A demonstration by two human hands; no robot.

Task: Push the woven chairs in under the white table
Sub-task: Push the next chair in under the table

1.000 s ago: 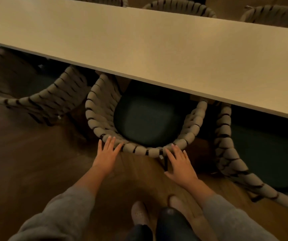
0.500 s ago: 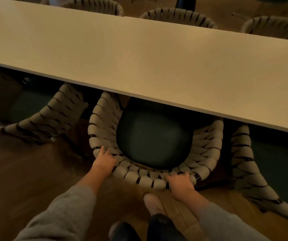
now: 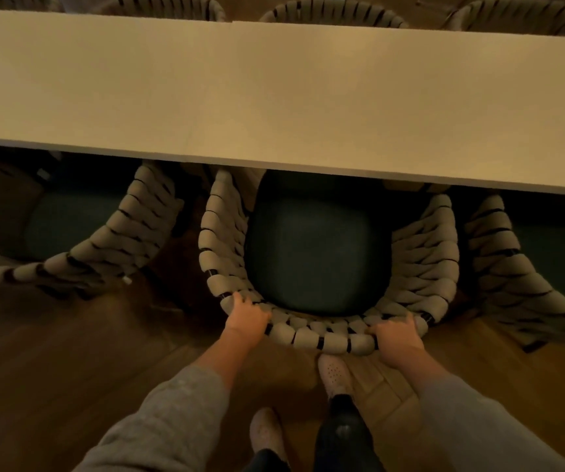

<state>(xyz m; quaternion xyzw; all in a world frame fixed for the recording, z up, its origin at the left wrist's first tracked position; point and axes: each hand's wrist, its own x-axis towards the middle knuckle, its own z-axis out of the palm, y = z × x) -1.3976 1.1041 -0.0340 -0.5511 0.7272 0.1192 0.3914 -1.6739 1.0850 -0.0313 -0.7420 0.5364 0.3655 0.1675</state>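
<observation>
A woven chair with a dark green seat cushion stands straight ahead of me, its front part under the white table. My left hand grips the left part of the curved backrest rim, fingers curled over the top. My right hand grips the rim's right part the same way. The backrest still sticks out from under the table's near edge.
A second woven chair stands to the left and a third to the right, both partly under the table. More chair backs line the far side. Wooden floor lies around my two feet.
My hands went from resting flat against the backrest to gripping its rim. I have stepped closer, and the chair and table sit nearer and more squarely in view.
</observation>
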